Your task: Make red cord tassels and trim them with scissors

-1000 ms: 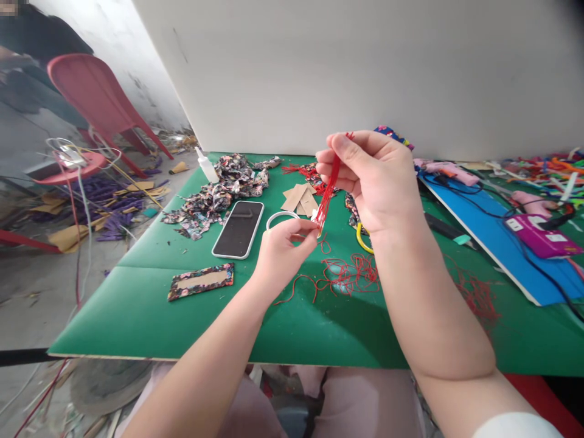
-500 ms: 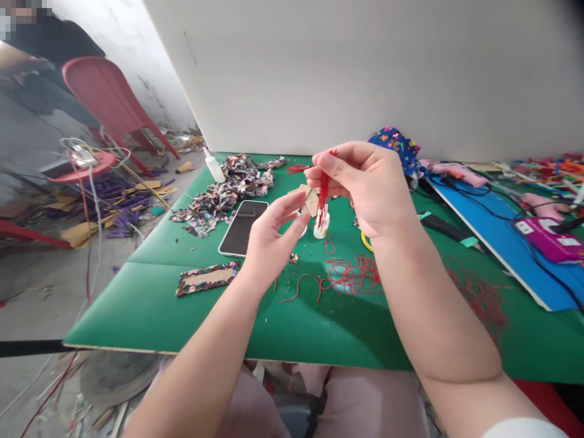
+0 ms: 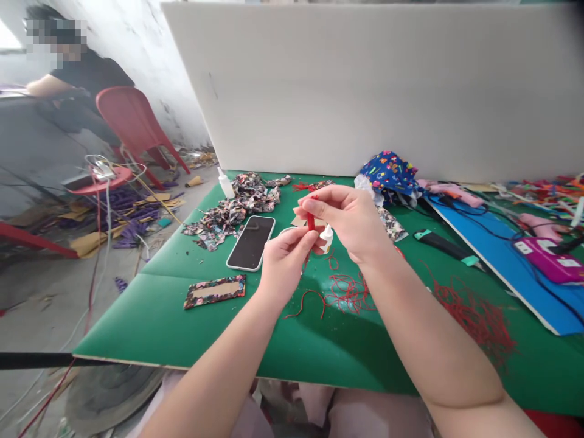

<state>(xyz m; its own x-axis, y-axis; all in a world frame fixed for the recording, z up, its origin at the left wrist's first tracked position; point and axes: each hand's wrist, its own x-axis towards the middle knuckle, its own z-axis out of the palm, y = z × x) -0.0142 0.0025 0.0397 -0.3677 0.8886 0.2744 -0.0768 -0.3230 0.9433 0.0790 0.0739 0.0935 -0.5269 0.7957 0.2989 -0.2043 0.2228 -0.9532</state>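
A small bundle of red threads (image 3: pixel 311 221) stands upright between my hands, above the green table (image 3: pixel 173 316). The fingers of my right hand (image 3: pixel 349 219) pinch its upper end. Lower down, my left hand (image 3: pixel 287 255) closes thumb and fingers on the same threads. Just behind them is a white glue bottle (image 3: pixel 326 236), partly hidden by my fingers. Below lie loose red threads (image 3: pixel 349 293) in a tangle. Left of my left hand are a phone (image 3: pixel 250 242) and a flat cardboard strip edged with floral fabric (image 3: pixel 214 292).
Crumpled floral fabric pieces (image 3: pixel 237 204) and another white bottle (image 3: pixel 225 184) lie at the back left. On the right are a black utility knife (image 3: pixel 447 248), a blue board (image 3: pixel 497 255), pink glue guns (image 3: pixel 456 193) and cables. A person (image 3: pixel 86 79) sits on a red chair (image 3: pixel 132 121) beyond.
My left hand has moved up from beside the threads and closed on their lower part. My right hand keeps its pinch on the top. The camera view has shifted slightly.
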